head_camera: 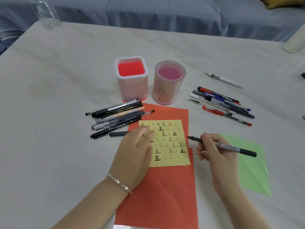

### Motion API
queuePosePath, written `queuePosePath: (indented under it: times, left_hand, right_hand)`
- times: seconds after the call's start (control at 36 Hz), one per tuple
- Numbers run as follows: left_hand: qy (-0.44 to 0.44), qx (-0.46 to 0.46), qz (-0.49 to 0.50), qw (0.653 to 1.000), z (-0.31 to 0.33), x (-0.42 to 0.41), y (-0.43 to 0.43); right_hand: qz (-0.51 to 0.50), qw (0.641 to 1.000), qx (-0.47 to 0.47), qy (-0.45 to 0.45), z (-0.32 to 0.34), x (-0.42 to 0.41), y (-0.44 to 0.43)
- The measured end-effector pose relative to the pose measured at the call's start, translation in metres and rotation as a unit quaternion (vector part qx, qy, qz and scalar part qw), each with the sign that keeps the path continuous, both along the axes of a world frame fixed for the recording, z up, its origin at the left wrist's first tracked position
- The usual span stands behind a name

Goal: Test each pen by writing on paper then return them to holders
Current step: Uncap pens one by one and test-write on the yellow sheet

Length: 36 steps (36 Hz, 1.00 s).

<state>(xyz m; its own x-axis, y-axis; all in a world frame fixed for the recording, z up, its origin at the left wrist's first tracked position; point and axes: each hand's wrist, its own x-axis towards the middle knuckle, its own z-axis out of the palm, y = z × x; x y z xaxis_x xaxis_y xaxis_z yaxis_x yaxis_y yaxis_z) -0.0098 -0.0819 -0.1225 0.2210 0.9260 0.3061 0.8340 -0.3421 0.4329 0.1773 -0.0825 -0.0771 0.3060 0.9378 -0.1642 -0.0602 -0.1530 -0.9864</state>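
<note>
Two hands work at my yellow paper (171, 146): left hand (135, 151) flat and open on its left edge, right hand (214, 152) pinching an uncapped black pen (221, 145) just right of it.

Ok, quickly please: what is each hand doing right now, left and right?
Left hand: open, flat on the yellow paper, holding nothing.
Right hand: closed on an uncapped black pen, tip off the paper.

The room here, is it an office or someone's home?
Probably a home living room: a cloth-covered table sits before a grey covered sofa with a yellow cushion, and pen holders stand on it.
</note>
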Motion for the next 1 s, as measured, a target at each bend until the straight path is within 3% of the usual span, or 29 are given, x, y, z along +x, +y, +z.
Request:
queuePosePath:
  times: [0.11, 0.33, 0.67, 1.0]
  left_hand:
    - [0.060, -0.055, -0.074, 0.994, -0.008, 0.018, -0.007]
    - [0.146, -0.104, -0.055, 0.982, -0.024, 0.020, -0.005]
    - [0.109, -0.097, -0.041, 0.988, -0.026, 0.021, -0.005]
    - [0.092, -0.097, -0.037, 0.990, -0.025, 0.021, -0.005]
  right_hand:
    - [-0.014, 1.000, 0.024, -0.011, -0.004, 0.000, 0.001]
    - [0.029, 0.998, 0.026, -0.050, -0.019, -0.004, 0.000]
    - [-0.040, 0.979, 0.039, -0.196, -0.054, -0.021, -0.003]
    - [-0.043, 0.968, 0.071, -0.238, -0.059, -0.024, -0.001]
